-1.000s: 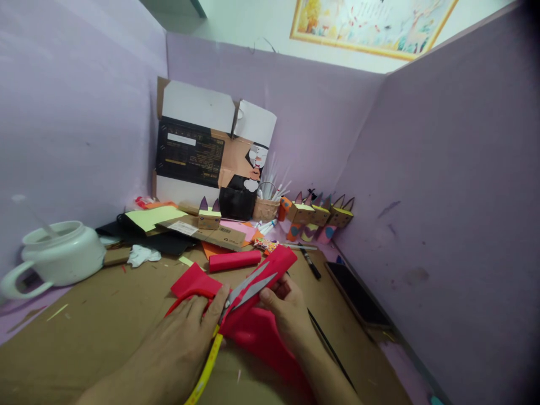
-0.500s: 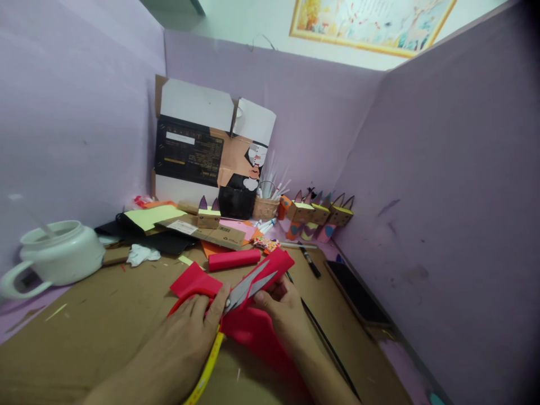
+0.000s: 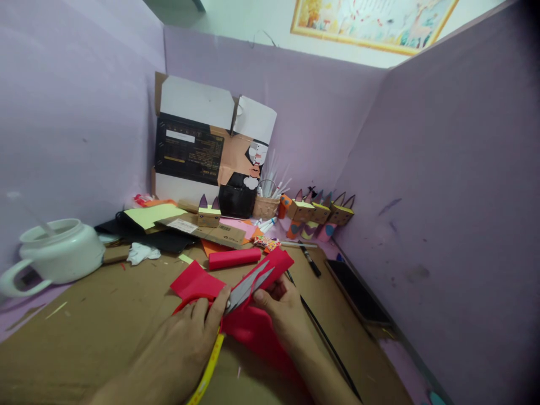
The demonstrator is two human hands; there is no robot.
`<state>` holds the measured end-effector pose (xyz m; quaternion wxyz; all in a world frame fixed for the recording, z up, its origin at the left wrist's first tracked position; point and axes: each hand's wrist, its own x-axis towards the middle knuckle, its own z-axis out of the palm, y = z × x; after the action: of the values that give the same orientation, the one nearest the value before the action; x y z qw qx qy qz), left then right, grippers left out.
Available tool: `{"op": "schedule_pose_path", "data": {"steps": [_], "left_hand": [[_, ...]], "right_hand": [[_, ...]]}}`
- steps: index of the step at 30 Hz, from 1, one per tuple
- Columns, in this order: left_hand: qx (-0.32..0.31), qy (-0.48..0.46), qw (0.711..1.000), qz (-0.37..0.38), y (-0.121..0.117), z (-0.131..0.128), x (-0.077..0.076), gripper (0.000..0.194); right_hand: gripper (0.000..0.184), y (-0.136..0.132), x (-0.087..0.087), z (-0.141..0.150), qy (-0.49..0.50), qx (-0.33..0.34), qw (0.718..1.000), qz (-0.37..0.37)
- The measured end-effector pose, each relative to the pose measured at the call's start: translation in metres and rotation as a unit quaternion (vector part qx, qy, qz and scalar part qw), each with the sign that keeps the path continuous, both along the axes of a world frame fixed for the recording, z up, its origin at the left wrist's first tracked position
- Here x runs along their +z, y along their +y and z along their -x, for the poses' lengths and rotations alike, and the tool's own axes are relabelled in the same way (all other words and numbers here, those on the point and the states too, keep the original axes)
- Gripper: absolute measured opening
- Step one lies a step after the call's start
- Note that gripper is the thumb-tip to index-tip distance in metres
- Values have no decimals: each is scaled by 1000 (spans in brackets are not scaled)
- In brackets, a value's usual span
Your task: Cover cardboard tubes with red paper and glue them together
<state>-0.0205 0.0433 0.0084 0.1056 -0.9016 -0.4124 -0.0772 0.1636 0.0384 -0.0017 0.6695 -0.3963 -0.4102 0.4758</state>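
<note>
My left hand (image 3: 192,332) is wrapped round the red handles of a pair of scissors (image 3: 247,288), its blades partly apart and pointing up to the right over red paper. Pinched between the thumb and fingers of my right hand (image 3: 283,312) is the red paper (image 3: 257,326), close beside the blades. One part of the paper sticks up past the blade tips, and another hangs below toward my right forearm. A flat red piece (image 3: 196,279) lies left of the scissors. From under my left hand runs a yellow tape measure (image 3: 208,371). Behind the blades rests a rolled red piece (image 3: 234,259).
A white pot (image 3: 63,253) stands at the left. Toward the back are a small eared cardboard box (image 3: 209,217), coloured sheets (image 3: 154,216) and a basket of sticks (image 3: 265,208). On the right lie a black marker (image 3: 310,260), a thin black rod (image 3: 327,340) and a dark phone-like slab (image 3: 358,292).
The scissor blades have drawn slightly closer together, and the red handle has shifted a little under my left hand. My right hand keeps its hold on the red paper.
</note>
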Motion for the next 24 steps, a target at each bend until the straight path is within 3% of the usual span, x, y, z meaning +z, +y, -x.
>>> {"op": "schedule_pose_path", "data": {"steps": [3, 8, 15, 24], "left_hand": [[-7, 54, 998, -8, -2, 1, 3, 52], [-10, 57, 998, 7, -2, 3, 5, 57], [-29, 53, 997, -51, 0, 0, 7, 60], [1, 89, 987, -133, -4, -3, 2, 55]], "right_hand": [[31, 0, -1, 0, 0, 7, 1000, 1], [29, -3, 3, 4, -1, 16, 1000, 8], [27, -4, 8, 9, 9, 24, 999, 29], [27, -2, 4, 12, 11, 13, 1000, 8]]}}
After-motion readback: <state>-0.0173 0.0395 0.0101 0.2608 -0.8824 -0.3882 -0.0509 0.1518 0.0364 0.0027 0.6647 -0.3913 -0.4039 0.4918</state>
